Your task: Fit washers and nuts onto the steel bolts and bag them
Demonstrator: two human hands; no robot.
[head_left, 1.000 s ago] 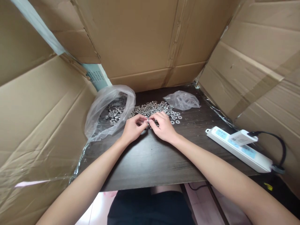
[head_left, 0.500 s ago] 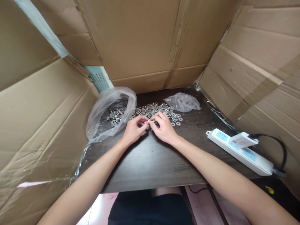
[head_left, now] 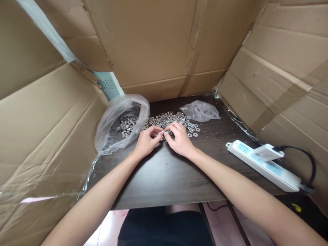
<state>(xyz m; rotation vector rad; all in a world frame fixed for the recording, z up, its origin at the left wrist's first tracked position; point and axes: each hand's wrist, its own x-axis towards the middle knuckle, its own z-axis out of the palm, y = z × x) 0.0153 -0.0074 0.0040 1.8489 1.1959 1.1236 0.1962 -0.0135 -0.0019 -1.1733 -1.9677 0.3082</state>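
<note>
Nearest, the dark table (head_left: pixel 164 184) is showing its front edge, with open room running up to my wrists. My left hand (head_left: pixel 145 142) and right hand (head_left: pixel 180 140) are pinching a small metal piece (head_left: pixel 163 132) between fingertips (too tiny to identify). Beyond, loose fasteners (head_left: pixel 166 119) are lying heaped; cardboard (head_left: pixel 153 44) is walling the far edge.

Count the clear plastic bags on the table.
2. A larger, open bag sits left of the loose metal hardware; a smaller, crumpled bag lies toward the far right. Any under the hardware would be hidden.
</note>
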